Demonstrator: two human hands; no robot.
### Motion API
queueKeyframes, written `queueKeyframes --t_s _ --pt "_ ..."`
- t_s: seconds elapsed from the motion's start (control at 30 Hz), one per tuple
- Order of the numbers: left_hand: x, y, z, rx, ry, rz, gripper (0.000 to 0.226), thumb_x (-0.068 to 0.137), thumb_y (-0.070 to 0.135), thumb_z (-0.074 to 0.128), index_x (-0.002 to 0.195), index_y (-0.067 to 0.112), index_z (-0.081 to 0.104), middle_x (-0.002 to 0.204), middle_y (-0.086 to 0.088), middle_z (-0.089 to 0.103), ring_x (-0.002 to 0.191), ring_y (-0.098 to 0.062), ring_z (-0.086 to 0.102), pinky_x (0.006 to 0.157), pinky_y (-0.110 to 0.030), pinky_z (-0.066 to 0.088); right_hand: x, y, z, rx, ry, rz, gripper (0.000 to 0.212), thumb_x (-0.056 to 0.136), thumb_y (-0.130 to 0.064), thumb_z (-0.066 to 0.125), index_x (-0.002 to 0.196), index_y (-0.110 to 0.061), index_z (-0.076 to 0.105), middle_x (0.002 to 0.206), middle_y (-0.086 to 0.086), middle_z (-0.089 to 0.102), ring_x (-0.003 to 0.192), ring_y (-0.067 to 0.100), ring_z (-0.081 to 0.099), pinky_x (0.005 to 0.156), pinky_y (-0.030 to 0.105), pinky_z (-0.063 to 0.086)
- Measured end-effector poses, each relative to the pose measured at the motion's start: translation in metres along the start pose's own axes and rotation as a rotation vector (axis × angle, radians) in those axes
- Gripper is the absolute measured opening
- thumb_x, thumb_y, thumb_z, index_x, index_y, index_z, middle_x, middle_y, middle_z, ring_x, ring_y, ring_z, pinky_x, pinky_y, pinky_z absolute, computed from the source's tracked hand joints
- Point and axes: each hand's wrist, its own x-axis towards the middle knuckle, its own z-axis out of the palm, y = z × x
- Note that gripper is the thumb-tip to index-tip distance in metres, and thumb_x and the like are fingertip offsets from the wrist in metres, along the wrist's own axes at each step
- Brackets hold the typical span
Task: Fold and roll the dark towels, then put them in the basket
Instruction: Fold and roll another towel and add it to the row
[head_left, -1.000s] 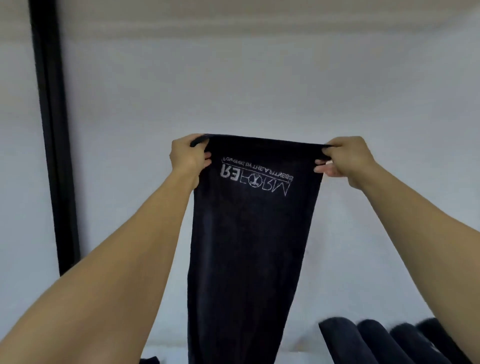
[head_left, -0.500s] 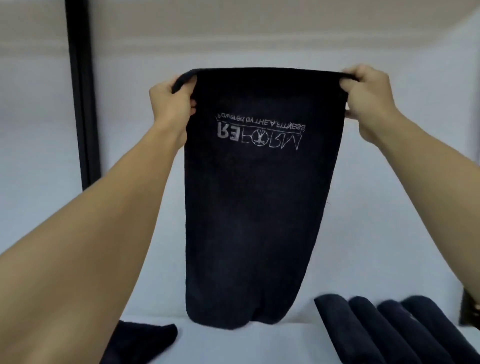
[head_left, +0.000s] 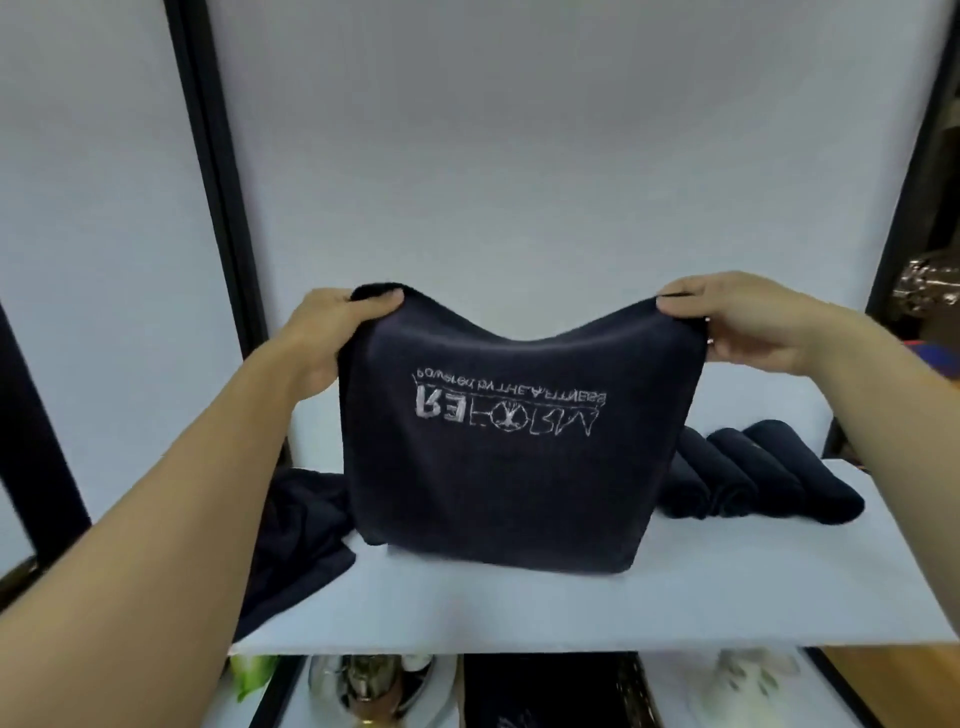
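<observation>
White table (head_left: 519, 613) is lying below my fingers; my left hand (head_left: 332, 332) and right hand (head_left: 748, 322) are each pinching a top corner of the towel (head_left: 498, 493), hanging it flat for folding.

Only hands and forearms in view; both bare; left hand (head_left: 332, 332) plain and smooth; short plain thumbnail, cut close; left forearm (head_left: 182, 493) bare from wrist to picture edge; smooth; looks bigger and blurry near lower corner; right hand (head_left: 748, 327) bare as well; short thumbnail there too; tiny shiny speck by one finger, too small to tell if ring or nail; right forearm (head_left: 893, 415) bare and smooth; cut off at right edge; wrists bare on both sides.
</observation>
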Motion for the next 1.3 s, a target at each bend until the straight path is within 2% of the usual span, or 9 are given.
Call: queueKeyframes --t_s 0.13,0.27,0.4,0.63,0.77,0.87,1.07,1.17,1.3 --pt "-0.001 -0.069 -0.005 0.149 0.027 -0.116 0.033 0.079 0.03 0.079 0.098 0.003 0.074 0.092 -0.007 0.076 0.092 -0.025 0.072 0.084 -0.036 0.057 -0.003 0.05 0.01 -0.16 -0.055 0.151 0.012 0.092 -0.021 0.065 0.096 -0.014 0.073 0.089 -0.002 0.069 0.08 0.014 0.059 0.078 0.03 0.048" --pt "0.029 -0.121 0.002 0.288 0.045 -0.177 0.021 0.078 0.023 0.08 0.076 0.003 0.073 0.06 0.002 0.058 0.056 -0.016 0.047 0.053 -0.026 0.037 0.035 0.091 0.026 -0.281 0.141 0.208 0.007 0.085 -0.021 0.074 0.089 -0.018 0.078 0.072 -0.006 0.062 0.062 0.012 0.044 0.06 0.024 0.039" --pt "0.088 -0.165 0.015 0.262 0.152 -0.285 0.034 0.076 0.009 0.081 0.105 0.002 0.065 0.09 -0.007 0.066 0.042 -0.017 0.06 0.035 -0.02 0.035 0.098 0.128 0.048 -0.131 0.228 0.212 0.01 0.091 -0.014 0.064 0.093 -0.008 0.072 0.065 0.007 0.065 0.048 0.012 0.053 0.046 0.021 0.049" --pt "0.161 -0.246 0.052 0.193 0.247 -0.284 0.044 0.084 0.002 0.072 0.126 0.002 0.058 0.111 -0.011 0.06 0.089 -0.025 0.067 0.069 -0.029 0.061 0.199 0.215 0.104 -0.065 0.188 0.277 0.042 0.092 -0.007 0.055 0.134 -0.013 0.053 0.105 0.012 0.07 0.087 0.022 0.067 0.081 0.034 0.057" --pt "0.143 -0.288 0.064 0.548 -0.111 -0.26 0.072 0.081 0.021 0.077 0.145 0.025 0.042 0.143 0.005 0.039 0.125 -0.021 0.051 0.104 -0.031 0.042 0.185 0.275 0.146 -0.412 -0.082 0.252 0.061 0.095 -0.019 0.057 0.15 -0.021 0.031 0.144 0.004 0.05 0.13 0.022 0.048 0.105 0.028 0.036" --pt "0.104 -0.299 0.063 0.762 -0.297 -0.089 0.069 0.08 0.04 0.074 0.142 0.026 0.047 0.156 -0.001 0.029 0.144 -0.019 0.029 0.118 -0.035 0.024 0.163 0.297 0.164 -0.633 -0.054 0.08 0.052 0.099 -0.022 0.051 0.149 -0.022 0.035 0.156 0.003 0.034 0.145 0.021 0.028 0.119 0.037 0.02" --pt "0.0 -0.283 0.019 0.918 -0.563 -0.013 0.099 0.05 0.094 0.051 0.135 0.043 0.049 0.152 0.023 0.024 0.145 0.001 0.013 0.12 -0.028 0.013 0.065 0.282 0.169 -0.724 -0.235 -0.074 0.053 0.094 -0.056 0.045 0.142 -0.034 0.046 0.158 -0.008 0.028 0.149 0.011 0.016 0.122 0.035 0.006" --pt "-0.034 -0.276 -0.004 0.991 -0.612 0.038 0.087 0.058 0.082 0.063 0.136 0.048 0.045 0.144 0.035 0.018 0.137 0.014 0.009 0.117 -0.027 0.015 0.011 0.267 0.15 -0.701 -0.384 -0.031 0.076 0.077 -0.076 0.047 0.144 -0.042 0.04 0.153 -0.023 0.02 0.146 -0.001 0.008 0.122 0.029 0.002" --pt "-0.053 -0.278 -0.026 1.125 -0.478 0.256 0.038 0.084 0.045 0.068 0.12 0.033 0.067 0.129 0.019 0.06 0.12 -0.005 0.057 0.102 -0.03 0.046 -0.024 0.255 0.128 -0.976 -0.308 -0.025 0.053 0.091 -0.057 0.054 0.14 -0.041 0.046 0.148 -0.024 0.035 0.138 0.001 0.034 0.114 0.027 0.028"
